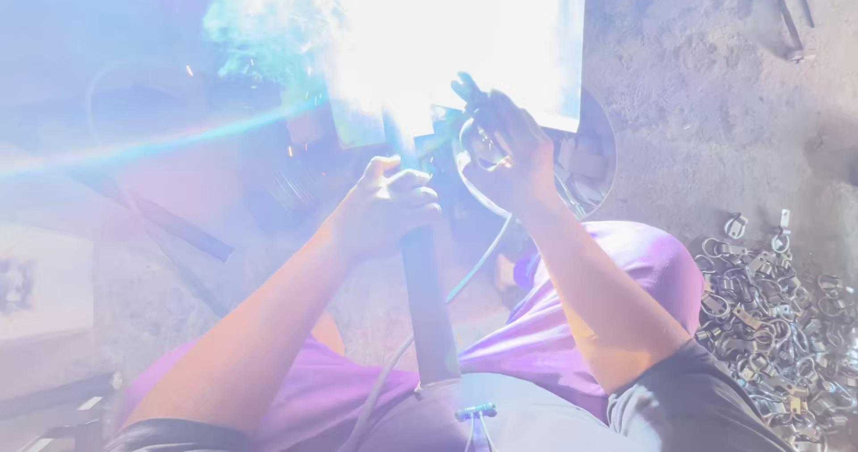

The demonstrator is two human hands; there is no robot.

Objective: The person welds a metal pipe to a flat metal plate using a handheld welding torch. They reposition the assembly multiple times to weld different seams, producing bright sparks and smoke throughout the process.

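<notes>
My left hand [389,206] is wrapped around a long metal tube [429,309] that runs from my lap up toward a flat metal plate [527,54]. My right hand [505,152] grips a welding torch handle with a grey cable [474,269] trailing down past the tube. A white-blue welding arc [393,32] flares where tube and plate meet, with smoke rising at the upper left. The glare hides the joint itself.
A heap of several small metal clamp parts [778,300] lies on the dirt floor at right. A round metal basin [594,161] sits behind the plate. Dark flat bars [170,224] lie at left. My purple-clad knees fill the lower frame.
</notes>
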